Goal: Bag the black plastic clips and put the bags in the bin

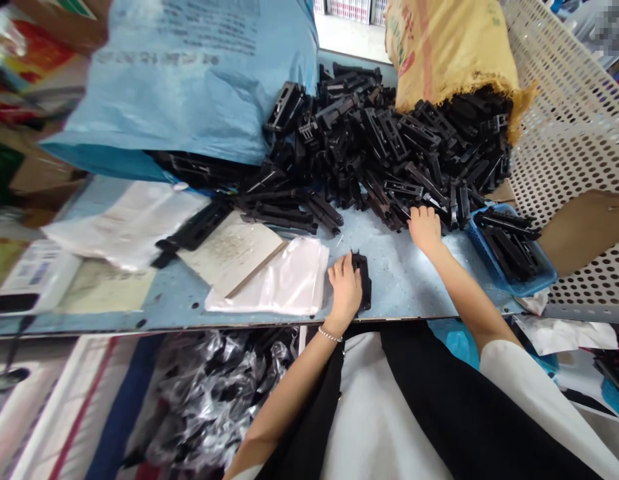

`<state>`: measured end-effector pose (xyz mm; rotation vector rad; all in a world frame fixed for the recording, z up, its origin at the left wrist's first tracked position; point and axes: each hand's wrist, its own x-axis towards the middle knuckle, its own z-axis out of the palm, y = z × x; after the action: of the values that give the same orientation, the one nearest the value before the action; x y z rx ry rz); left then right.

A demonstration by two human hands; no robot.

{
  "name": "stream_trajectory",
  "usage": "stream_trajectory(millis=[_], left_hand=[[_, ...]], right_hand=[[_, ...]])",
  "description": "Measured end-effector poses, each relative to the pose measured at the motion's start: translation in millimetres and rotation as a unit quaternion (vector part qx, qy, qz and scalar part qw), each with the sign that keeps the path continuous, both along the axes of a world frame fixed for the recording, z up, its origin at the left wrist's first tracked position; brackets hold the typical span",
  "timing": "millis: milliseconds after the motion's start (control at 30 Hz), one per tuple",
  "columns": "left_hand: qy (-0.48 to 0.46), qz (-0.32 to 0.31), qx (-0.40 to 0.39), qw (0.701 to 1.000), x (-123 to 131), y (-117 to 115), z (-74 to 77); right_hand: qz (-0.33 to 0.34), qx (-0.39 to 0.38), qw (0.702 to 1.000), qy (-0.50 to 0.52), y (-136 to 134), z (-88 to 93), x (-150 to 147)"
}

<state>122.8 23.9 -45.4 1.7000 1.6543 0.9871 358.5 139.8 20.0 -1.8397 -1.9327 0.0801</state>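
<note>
My left hand (pixel 345 287) is closed round the side of a long black plastic part (pixel 364 281) near the table's front edge. At the near edge of a large heap of similar black plastic parts (pixel 384 143), my right hand (pixel 425 228) has its fingers curled down onto a part; the fingertips are partly hidden. Left of my left hand lies a stack of clear plastic bags (pixel 302 280), with a whitish board (pixel 234 250) resting partly on it.
A blue sack (pixel 189 80) and a yellow woven sack (pixel 454 47) stand behind, parts spilling from them. To the right, a blue basket (pixel 532 287) holds several black parts beside a perforated white crate (pixel 579 120). More clear plastic (pixel 124 223) lies on the left.
</note>
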Motion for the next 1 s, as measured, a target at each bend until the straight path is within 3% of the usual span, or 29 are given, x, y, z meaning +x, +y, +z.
stream_trajectory(millis=[67,133,200,267,300,367,467,500,567,633,700,800,867,1000], left_hand=[[0.024,-0.005,0.012,1.0,-2,0,-2.4],[0.015,-0.013,0.018,1.0,-6,0,2.5],[-0.035,-0.026,0.021,0.999,-5,0,14.0],[-0.143,-0.06,0.0,0.988,3,2,30.7],[-0.22,-0.086,-0.019,0.972,9,4,40.3],[-0.391,-0.142,-0.06,0.907,21,10,60.0],[-0.564,-0.219,-0.117,0.788,28,19,84.3],[-0.582,-0.232,-0.135,0.767,26,21,89.8],[-0.577,-0.222,-0.153,0.77,17,21,96.2],[-0.542,-0.177,-0.156,0.807,6,19,98.5],[-0.51,-0.151,-0.175,0.829,-2,16,99.6],[-0.499,-0.174,-0.236,0.816,-5,10,102.0],[-0.502,-0.163,-0.248,0.812,-4,7,103.1],[-0.521,-0.06,-0.23,0.82,-11,8,102.1]], right_hand=[[-0.008,-0.007,1.0,0.001,2,-2.1,18],[-0.02,0.002,1.0,0.019,-14,-0.9,27],[-0.032,0.023,0.997,0.068,-42,4.1,23],[-0.022,0.033,0.989,0.139,-74,10.8,4],[-0.007,0.026,0.984,0.177,-90,14.0,-9],[0.02,-0.005,0.966,0.257,-115,18.1,-37],[0.071,-0.119,0.893,0.428,-136,19.1,-68],[0.094,-0.17,0.859,0.474,-137,19.3,-71],[0.136,-0.243,0.821,0.499,-134,22.1,-68],[0.15,-0.228,0.847,0.457,-126,28.7,-59],[0.147,-0.131,0.901,0.387,-116,37.1,-52],[0.175,0.015,0.953,0.248,-99,46.2,-57],[0.195,0.031,0.961,0.192,-90,48.4,-67],[0.21,-0.056,0.948,0.234,-90,44.8,-86]])
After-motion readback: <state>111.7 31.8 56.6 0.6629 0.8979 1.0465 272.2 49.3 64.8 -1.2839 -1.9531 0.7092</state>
